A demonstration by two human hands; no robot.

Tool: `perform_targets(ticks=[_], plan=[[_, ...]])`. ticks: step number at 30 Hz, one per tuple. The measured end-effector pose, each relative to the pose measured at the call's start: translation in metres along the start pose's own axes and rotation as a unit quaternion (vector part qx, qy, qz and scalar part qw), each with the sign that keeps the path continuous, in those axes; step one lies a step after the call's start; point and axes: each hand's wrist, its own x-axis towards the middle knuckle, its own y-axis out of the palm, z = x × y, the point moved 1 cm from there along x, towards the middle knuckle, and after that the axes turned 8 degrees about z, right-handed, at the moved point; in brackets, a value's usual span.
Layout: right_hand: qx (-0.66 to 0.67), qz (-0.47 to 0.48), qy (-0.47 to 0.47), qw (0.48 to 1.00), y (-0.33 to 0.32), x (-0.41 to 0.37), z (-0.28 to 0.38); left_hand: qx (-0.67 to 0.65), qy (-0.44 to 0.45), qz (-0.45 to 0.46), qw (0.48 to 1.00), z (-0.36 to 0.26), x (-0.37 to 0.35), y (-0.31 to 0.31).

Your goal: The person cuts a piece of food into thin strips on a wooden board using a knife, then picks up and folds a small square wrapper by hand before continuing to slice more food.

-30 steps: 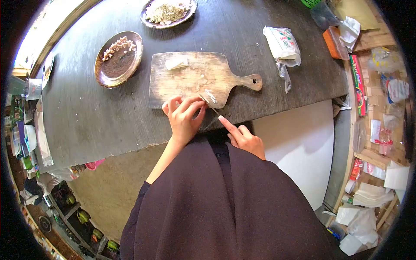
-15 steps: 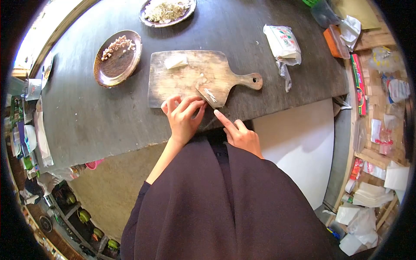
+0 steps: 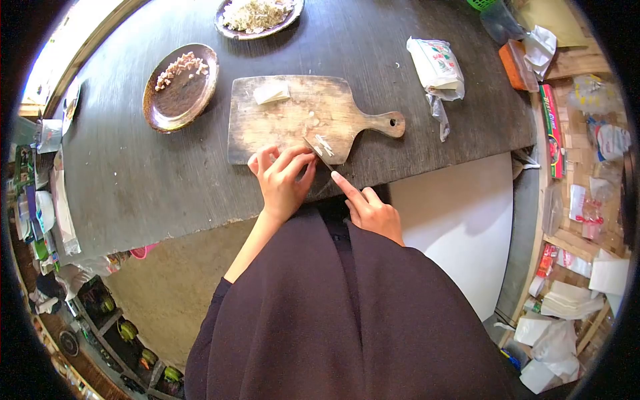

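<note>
"Dark wooden surface [image 3: 180, 193] under both hands, and a cluttered ledge off to their right. What's on it near the fingers?"

"A worn cutting board [image 3: 267, 130], just ahead of the hands, its handle pointing off to the right."

"And the hands themselves?"

"Right hand [image 3: 373, 210] grasps a knife [image 3: 322, 155], index finger stretched along it. The blade slants forward and left onto the board, just beside the left fingertips."

"Is the left hand [image 3: 283, 177] gripping something?"

"I can't tell. Its fingers are curled at the board's near edge, and whatever is under them is hidden."

"Anything cut?"

"Thin white strips [image 3: 324, 145] lie on the board, just right of the blade. A pale slab [image 3: 272, 94] sits ahead of the left hand, near the far edge."

"Beyond that?"

"Ahead and left of the left hand, a brown plate [image 3: 175, 110] with pinkish chunks [image 3: 187, 63]. Farther ahead, a heap of pale shreds [image 3: 257, 15] on another dish. Ahead and right of the right hand, a plastic packet [image 3: 437, 67]."
</note>
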Motion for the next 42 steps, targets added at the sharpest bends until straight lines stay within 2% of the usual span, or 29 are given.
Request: perform_targets(ticks=[42], plan=[[0.029,0.016,-0.009,0.999,-0.002,0.004,0.000,0.013,-0.003,-0.008,1.000,-0.001,-0.001,-0.001]])
